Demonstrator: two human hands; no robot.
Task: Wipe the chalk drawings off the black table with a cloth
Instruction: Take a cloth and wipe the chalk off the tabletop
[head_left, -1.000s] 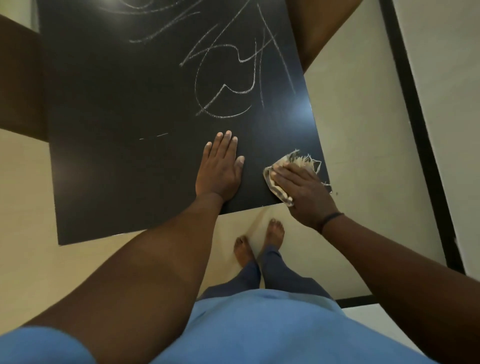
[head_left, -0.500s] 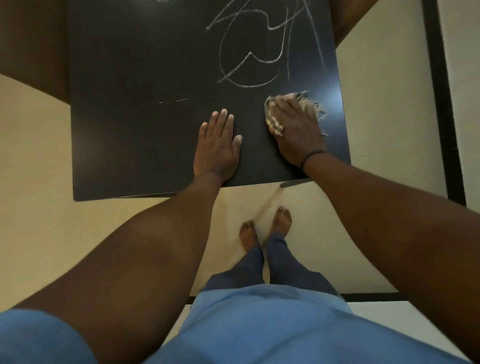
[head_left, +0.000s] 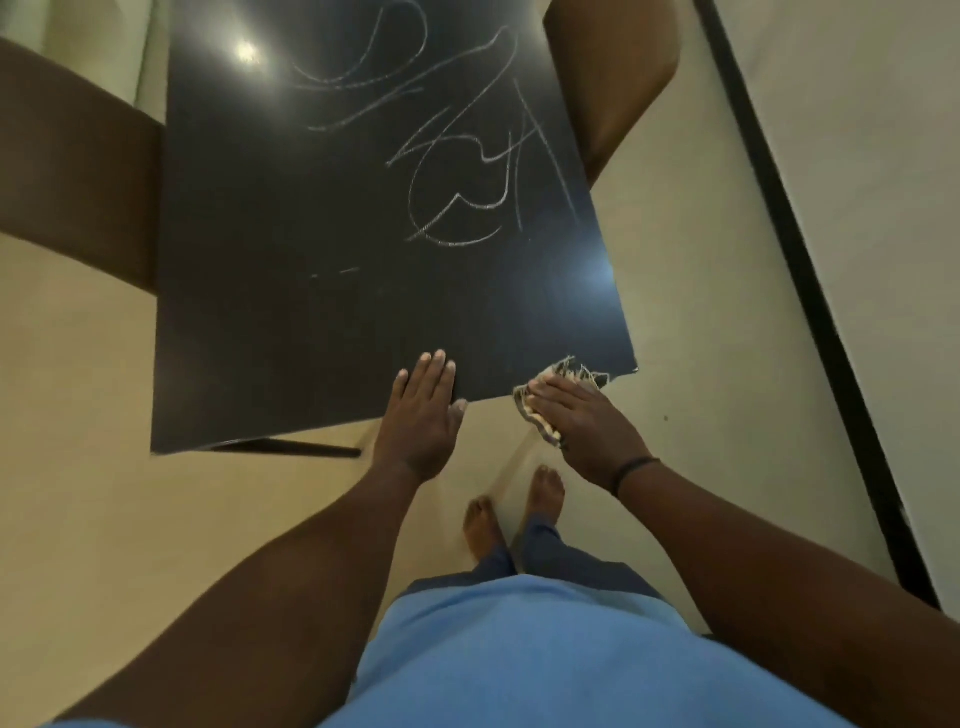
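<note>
At the near table (head_left: 291, 332) edge, our right hand (head_left: 584, 423) presses flat on the soft, frayed cloth (head_left: 540, 410), which we judge light, while our left hand (head_left: 423, 410) lies open.

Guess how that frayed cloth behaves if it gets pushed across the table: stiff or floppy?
Probably floppy: the cloth bunches and folds under the right hand. Likely light, a thin rag with loose threads at its frayed edge. It may snag or crumple at the table corner, where it now overhangs.
</note>
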